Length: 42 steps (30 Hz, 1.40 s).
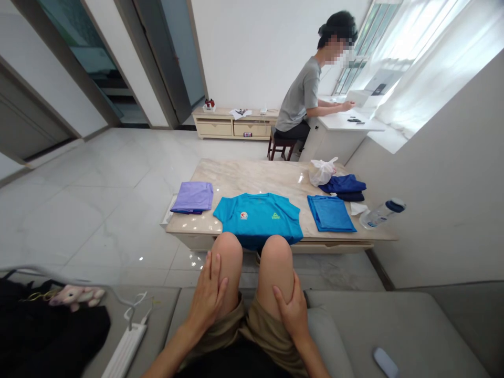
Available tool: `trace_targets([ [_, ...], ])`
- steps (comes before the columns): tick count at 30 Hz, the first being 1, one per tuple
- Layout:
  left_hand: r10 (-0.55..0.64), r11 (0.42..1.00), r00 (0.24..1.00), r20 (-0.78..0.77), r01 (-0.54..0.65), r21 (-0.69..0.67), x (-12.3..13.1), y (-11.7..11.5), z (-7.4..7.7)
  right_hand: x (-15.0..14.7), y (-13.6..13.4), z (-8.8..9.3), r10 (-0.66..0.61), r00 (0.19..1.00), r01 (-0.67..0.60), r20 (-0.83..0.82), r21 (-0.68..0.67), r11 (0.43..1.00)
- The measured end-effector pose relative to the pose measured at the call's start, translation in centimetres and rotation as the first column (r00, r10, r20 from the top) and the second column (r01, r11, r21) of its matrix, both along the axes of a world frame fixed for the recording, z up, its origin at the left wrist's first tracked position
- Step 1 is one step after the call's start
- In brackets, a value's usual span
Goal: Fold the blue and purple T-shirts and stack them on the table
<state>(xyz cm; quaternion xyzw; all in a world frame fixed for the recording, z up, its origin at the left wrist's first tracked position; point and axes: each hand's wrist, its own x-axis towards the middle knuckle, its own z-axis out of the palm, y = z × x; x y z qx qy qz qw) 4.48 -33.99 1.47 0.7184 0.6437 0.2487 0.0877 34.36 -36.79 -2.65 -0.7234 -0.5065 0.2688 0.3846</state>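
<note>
My left hand (209, 287) lies flat on my left thigh with its fingers stretched out, holding nothing. On the outer side of my right leg rests my right hand (292, 307), thumb apart from the fingers and nothing in it. Past my knees, a turquoise T-shirt (258, 215) is spread on the marble-topped table (252, 173), its hem hanging over the front edge. A folded purple cloth (192, 196) sits left of the shirt. To its right lies a folded blue garment (331, 213), with darker blue folded clothes (343, 185) behind.
A clear water bottle (381, 213) and a white plastic bag (322, 171) stand on the table's right. On the sofa are a power strip (125, 353), a plush toy (76, 296) and a white mouse (386, 362). A person (305, 89) sits at a white desk (346, 122).
</note>
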Motion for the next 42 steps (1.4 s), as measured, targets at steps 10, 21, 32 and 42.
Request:
trace_targets([
  [10, -0.033, 0.994, 0.999, -0.021, 0.035, 0.101, 0.9, 0.6, -0.3, 0.3, -0.1, -1.3, 0.015, 1.000, -0.015, -0.026, 0.007, 1.000],
  [21, -0.052, 0.981, 0.999, 0.016, 0.048, 0.189, 0.5, 2.2, 0.4, 0.7, -0.1, -2.1, -0.033, 0.996, 0.037, -0.082, 0.052, 0.998],
  [32, 0.044, 0.974, 0.996, 0.076, -0.059, 0.217, -1.9, 0.4, 0.5, -0.1, -0.5, -2.2, -0.012, 0.999, 0.014, -0.031, 0.078, 0.997],
  [42, 0.025, 0.985, 0.988, 0.155, -0.051, 0.167, -3.0, 1.3, 0.4, -1.5, 0.5, -2.0, 0.058, 0.998, -0.058, 0.022, 0.004, 0.998],
])
